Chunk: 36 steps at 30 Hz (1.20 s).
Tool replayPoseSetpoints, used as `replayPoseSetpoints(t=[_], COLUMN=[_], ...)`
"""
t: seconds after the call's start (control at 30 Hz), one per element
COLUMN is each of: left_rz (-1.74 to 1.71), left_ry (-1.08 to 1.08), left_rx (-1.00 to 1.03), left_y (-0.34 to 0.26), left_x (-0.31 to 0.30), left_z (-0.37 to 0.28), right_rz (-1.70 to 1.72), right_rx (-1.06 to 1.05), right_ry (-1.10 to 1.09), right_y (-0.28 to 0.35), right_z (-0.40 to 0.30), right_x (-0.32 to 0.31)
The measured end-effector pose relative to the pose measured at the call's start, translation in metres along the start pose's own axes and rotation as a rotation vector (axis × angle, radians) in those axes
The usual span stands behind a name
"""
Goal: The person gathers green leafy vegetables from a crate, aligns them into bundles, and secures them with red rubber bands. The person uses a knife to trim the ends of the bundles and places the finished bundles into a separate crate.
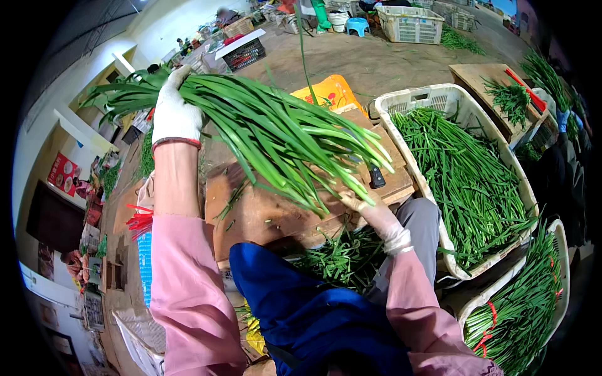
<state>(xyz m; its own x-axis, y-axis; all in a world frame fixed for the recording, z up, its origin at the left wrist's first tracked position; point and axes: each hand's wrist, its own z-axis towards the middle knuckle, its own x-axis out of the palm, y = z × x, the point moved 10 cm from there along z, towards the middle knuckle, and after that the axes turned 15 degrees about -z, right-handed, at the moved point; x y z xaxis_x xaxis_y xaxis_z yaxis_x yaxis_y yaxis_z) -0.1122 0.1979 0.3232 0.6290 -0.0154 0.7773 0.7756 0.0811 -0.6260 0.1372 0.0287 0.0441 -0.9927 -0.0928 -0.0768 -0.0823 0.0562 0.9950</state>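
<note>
My left hand [176,110], in a white knitted glove with a red cuff edge, grips a large bunch of garlic chives [263,129] near its leafy end. The bunch is held up over a wooden board [254,211], its pale stem ends fanning out to the right. Just below those ends is my right hand [378,221], in a thin pale glove. Its fingertips meet the lowest stems, but whether they pinch any is hard to see. Beside it, a knife with a black handle [376,176] lies on the board, its blade mostly covered by the chives.
A white plastic crate [390,123] full of loose chives stands at right. Below it, another crate [559,235] holds bundles with red ties. Chive scraps [343,256] lie under the board's near edge. Red ties [140,221] hang at left. A person's gloved hand [563,120] shows far right.
</note>
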Motion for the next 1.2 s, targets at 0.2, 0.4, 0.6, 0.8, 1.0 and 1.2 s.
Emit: replayPoseSetpoints(t=[0.2,0.4,0.6,0.8,1.0,1.2], left_rz=[-0.034,-0.024,-0.006,-0.014,0.077,0.069], left_ry=[0.048,0.049,-0.057,0.007,-0.056,0.053], left_rx=[0.002,0.043,0.074,0.011,0.184,0.066], left_y=[-0.004,-0.033,-0.009,-0.034,-0.036,-0.027], left_x=[-0.003,-0.024,-0.033,-0.063,-0.071,-0.063], left_z=[-0.005,0.001,-0.004,0.013,-0.006,-0.019], right_rz=[-0.419,0.520,0.202,-0.091,-0.547,-0.829], right_rx=[-0.689,-0.067,-0.324,0.069,-0.106,-0.413], right_ry=[-0.250,0.177,-0.178,-0.247,-0.492,-0.611], right_y=[0.042,0.001,0.066,-0.036,-0.014,0.046], right_z=[-0.019,-0.030,0.000,-0.025,-0.025,-0.002], right_x=[0.027,0.050,0.044,0.024,-0.028,-0.013])
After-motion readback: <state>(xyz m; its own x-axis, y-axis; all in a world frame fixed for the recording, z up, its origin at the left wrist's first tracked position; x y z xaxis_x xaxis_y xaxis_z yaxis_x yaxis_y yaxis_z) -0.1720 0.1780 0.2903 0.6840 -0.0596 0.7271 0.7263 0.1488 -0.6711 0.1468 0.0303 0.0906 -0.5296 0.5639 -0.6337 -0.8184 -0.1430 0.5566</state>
